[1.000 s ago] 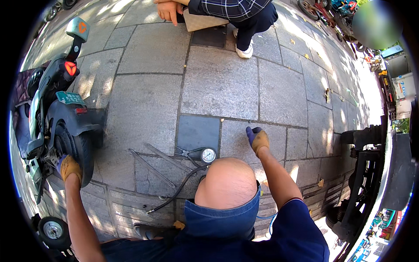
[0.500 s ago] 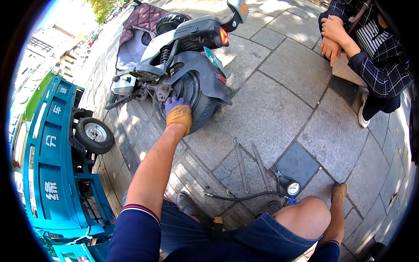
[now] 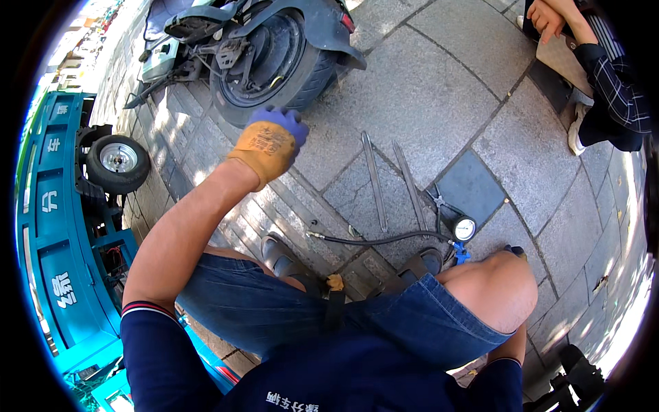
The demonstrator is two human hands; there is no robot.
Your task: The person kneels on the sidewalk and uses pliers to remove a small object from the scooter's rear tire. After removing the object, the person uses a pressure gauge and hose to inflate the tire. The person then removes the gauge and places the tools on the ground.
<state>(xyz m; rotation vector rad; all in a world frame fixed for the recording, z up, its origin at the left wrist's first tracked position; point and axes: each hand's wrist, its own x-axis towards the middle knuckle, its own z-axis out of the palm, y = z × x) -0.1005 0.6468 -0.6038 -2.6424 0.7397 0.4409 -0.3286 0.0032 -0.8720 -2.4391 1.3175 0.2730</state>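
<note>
The scooter's rear wheel (image 3: 271,58), dark tyre under a grey mudguard, stands just beyond the left hand (image 3: 269,142), above and slightly left of its fingertips; the hand is raised toward the tyre and a sliver of pavement shows between them, so they look close but apart. That hand wears an orange glove with blue fingertips, the fingers curled loosely together and holding nothing that can be seen. Well to the left of the hand and lower stands a teal cargo vehicle (image 3: 58,226) with a small black wheel (image 3: 118,162). Below and to the right of the left hand, two long metal bars (image 3: 384,180) lie side by side on the stone paving (image 3: 425,89), and near their far ends rests a round pressure gauge (image 3: 465,229) with a black hose (image 3: 384,239) running back toward the person's sandals. The right hand (image 3: 516,252) is almost wholly hidden behind the bare knee, just right of the gauge; whether it is spread or closed cannot be told. Far up on the right sits another person in a checked sleeve (image 3: 618,82).
</note>
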